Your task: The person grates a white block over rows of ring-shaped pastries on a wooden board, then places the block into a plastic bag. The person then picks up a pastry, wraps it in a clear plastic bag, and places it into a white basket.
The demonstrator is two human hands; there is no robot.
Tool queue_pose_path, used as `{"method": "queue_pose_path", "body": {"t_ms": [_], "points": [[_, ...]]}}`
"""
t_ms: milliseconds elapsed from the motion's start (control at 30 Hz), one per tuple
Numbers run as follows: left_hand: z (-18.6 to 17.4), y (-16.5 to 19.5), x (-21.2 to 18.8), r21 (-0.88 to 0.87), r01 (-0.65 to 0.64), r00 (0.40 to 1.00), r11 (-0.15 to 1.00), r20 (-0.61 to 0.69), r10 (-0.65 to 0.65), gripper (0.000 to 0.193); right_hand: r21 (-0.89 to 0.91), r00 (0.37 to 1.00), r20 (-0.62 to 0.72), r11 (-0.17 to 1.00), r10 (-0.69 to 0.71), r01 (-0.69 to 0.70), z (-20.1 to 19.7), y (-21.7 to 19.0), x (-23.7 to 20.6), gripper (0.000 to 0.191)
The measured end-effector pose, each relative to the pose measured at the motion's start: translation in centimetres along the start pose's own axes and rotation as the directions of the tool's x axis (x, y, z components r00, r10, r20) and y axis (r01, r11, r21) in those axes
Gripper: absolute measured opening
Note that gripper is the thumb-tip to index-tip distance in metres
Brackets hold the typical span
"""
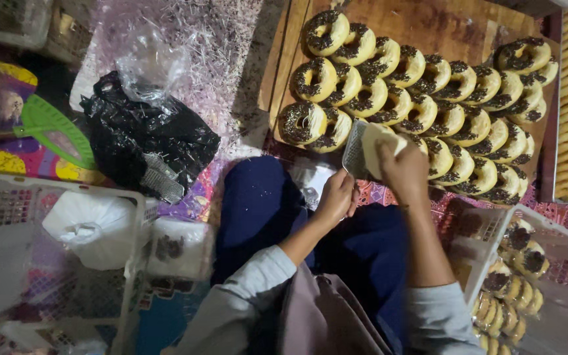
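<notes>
Head camera view, looking straight down: both forearms rise from the grey sleeves at the bottom of the frame and converge near the centre. The left hand [335, 197] is curled into a loose fist around the handle end of a small metal grater [355, 149], wrist bent slightly inward. The right hand [403, 172] sits just beside it, a little higher in the frame, fingers closed around a pale block [377, 144] (cheese, by the look of it) pressed flat against the grater's face. The hands are close together but not touching. The grater's long axis runs nearly vertical in the frame, tilted a bit to the right, its free end pointing to the upper edge and hanging over the lower rows of chocolate-sprinkled doughnuts [422, 92] on the wooden board [428, 23]. At lower right a white basket [560, 243] holds more doughnuts; a black plastic bag [146, 135] lies at centre left.
</notes>
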State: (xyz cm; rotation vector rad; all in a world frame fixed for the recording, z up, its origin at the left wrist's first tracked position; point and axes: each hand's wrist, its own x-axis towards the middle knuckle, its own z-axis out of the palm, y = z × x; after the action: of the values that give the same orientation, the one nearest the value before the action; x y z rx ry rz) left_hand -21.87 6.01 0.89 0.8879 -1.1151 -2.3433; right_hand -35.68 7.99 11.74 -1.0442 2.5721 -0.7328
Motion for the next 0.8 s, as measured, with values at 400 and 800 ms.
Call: {"method": "queue_pose_path", "body": {"t_ms": [400, 800], "points": [[-1.6, -2.6, 2.2, -0.05, -0.006, 0.998, 0.999, 0.065, 0.01, 0.021, -0.119, 0.984, -0.104, 0.984, -0.143, 0.131, 4.5, 1.6, 3.3, 0.05], [-2.0, -2.8, -1.5, 0.051, -0.029, 0.998, 0.998, 0.053, 0.026, 0.024, -0.153, 0.998, -0.064, 0.988, 0.001, -0.011, 5.8, 3.1, 5.1, 0.052]]}}
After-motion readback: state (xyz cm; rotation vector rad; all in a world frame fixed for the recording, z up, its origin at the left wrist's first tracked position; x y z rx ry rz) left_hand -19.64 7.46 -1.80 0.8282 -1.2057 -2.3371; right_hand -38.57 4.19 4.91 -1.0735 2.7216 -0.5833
